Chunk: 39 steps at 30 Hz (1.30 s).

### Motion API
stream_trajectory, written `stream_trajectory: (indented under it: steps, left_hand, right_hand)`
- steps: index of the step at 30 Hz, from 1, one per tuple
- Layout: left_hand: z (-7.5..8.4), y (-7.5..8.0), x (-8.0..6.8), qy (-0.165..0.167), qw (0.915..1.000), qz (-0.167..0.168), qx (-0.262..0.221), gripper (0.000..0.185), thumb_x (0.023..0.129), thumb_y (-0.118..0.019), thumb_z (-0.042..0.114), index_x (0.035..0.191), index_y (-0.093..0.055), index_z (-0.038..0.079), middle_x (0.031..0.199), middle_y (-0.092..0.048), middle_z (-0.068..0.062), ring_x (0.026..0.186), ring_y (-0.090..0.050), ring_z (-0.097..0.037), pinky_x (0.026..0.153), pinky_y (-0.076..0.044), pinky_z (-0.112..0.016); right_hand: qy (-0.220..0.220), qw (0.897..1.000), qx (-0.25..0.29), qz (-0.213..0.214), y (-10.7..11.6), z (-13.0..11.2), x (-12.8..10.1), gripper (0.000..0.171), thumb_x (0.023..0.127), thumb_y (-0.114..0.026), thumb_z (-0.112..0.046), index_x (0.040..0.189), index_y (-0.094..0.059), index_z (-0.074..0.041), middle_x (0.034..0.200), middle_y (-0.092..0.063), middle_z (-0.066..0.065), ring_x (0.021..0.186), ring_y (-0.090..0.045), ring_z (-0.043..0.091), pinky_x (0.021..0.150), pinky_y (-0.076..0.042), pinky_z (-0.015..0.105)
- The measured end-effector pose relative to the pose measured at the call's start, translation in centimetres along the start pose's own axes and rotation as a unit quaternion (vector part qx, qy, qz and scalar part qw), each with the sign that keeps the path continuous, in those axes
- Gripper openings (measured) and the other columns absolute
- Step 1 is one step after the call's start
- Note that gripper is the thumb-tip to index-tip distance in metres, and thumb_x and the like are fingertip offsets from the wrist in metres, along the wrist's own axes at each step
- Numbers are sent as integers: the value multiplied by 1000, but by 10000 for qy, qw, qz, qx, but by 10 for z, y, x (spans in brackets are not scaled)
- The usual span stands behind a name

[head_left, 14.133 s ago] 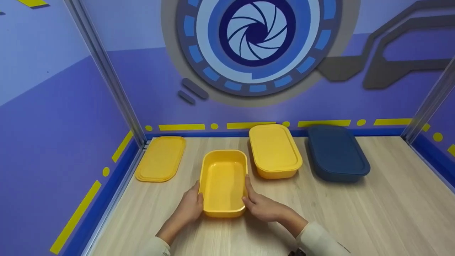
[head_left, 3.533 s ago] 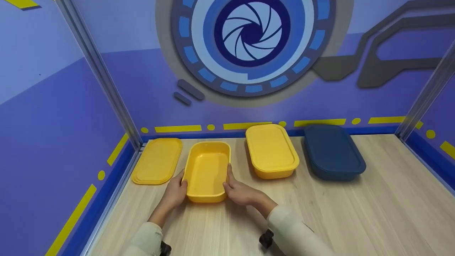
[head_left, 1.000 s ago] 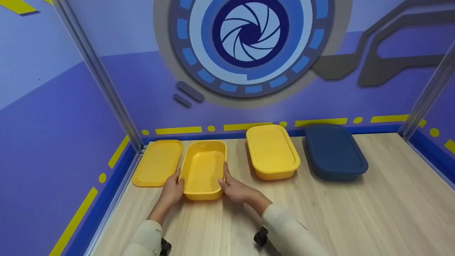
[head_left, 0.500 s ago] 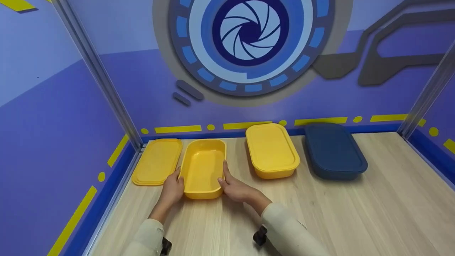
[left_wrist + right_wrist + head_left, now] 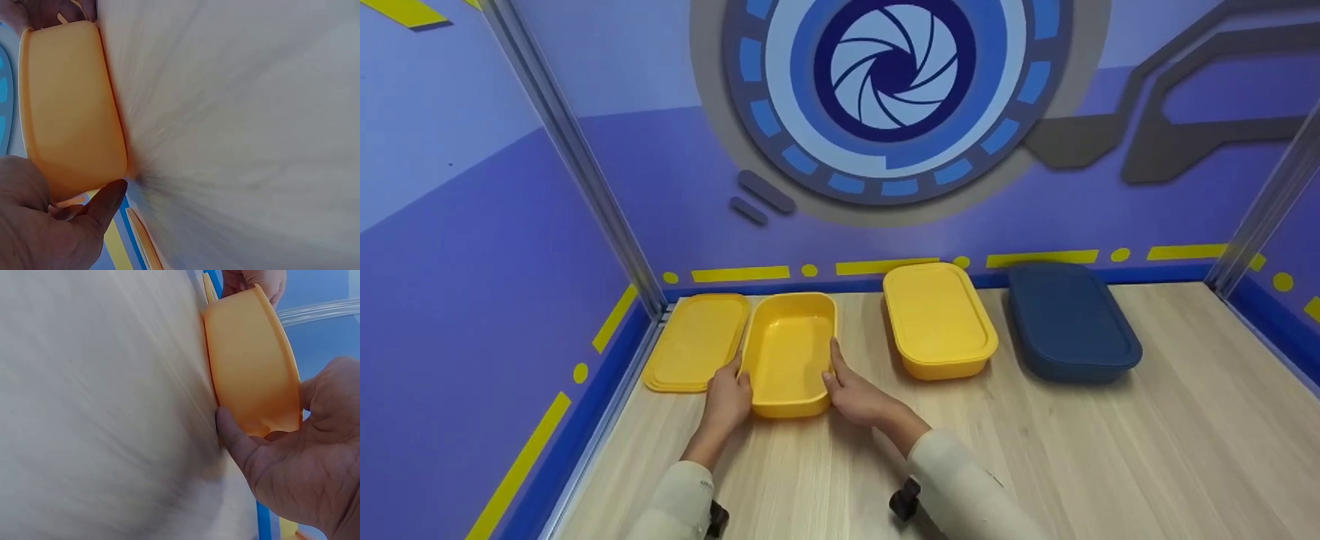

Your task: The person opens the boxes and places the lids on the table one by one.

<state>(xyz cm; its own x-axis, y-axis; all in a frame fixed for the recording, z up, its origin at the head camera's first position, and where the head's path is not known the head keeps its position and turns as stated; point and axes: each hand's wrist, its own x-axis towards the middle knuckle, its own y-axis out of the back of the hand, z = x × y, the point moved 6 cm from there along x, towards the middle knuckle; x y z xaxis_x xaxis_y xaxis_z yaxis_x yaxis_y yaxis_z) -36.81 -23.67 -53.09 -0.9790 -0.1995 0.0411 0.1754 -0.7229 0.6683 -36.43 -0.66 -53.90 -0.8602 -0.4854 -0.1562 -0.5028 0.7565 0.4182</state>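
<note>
An open yellow food container (image 5: 791, 360) with nothing in it sits on the wooden table, left of centre. My left hand (image 5: 727, 401) grips its left wall near the front corner, and my right hand (image 5: 859, 394) holds the opposite wall. Both thumbs are up by the rim. In the left wrist view the left fingers (image 5: 104, 205) reach down the container's side to the tabletop. The right wrist view shows the right fingers (image 5: 236, 436) low along the other side. Close by the container's left edge, a flat yellow lid (image 5: 697, 341) lies on the table.
A yellow food container with its lid on (image 5: 941, 319) stands at the back, right of the open one. Beside it is a lidded dark blue container (image 5: 1072, 319). A purple back wall (image 5: 660, 187) and left side wall (image 5: 472, 300) border the table (image 5: 1035, 465).
Over the span, both hands have moved the open container left and back, up beside the flat lid. In the last second it shifts only slightly. The lid and the two closed containers stay put.
</note>
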Motion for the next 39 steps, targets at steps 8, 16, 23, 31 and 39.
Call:
stream_trajectory:
  steps: [8,16,23,31,39]
  left_hand:
    - [-1,-2,-1,-48,9997,149,-192,53,110,-45,4,162,-39,-4,163,-48,-26,154,-46,-41,126,-38,-58]
    - [0,-1,-2,-166,9998,72,79,56,109,-45,2,164,-36,-1,165,-46,-24,155,-44,-40,127,-37,-58]
    - [-1,-1,0,-26,10000,4,-34,54,110,-46,4,163,-35,-2,165,-44,-24,156,-43,-39,127,-37,-57]
    - [-2,-1,6,165,9997,-120,-160,55,111,-44,6,165,-33,0,170,-39,-21,160,-37,-38,130,-31,-56]
    - [-5,3,11,103,9999,-77,-114,54,111,-45,6,164,-34,-1,169,-39,-22,159,-37,-39,130,-32,-56]
  right_hand:
    - [-17,9998,-125,126,-2,0,1,69,118,-28,-33,172,12,-19,182,-4,12,169,-11,31,138,-10,53]
    - [105,9997,-211,63,-3,1,2,68,118,-27,-32,172,13,-16,182,-3,14,170,-12,32,138,-10,54]
    - [92,9996,-269,83,-2,2,3,69,118,-27,-32,172,12,-16,182,-3,13,169,-13,31,138,-11,53]
    - [1,9997,-212,86,-2,2,7,69,118,-27,-35,172,14,-20,182,-2,11,170,-11,31,138,-10,53]
    - [-15,10000,-5,60,-2,2,11,69,118,-27,-36,171,15,-22,182,0,11,170,-8,30,138,-8,53]
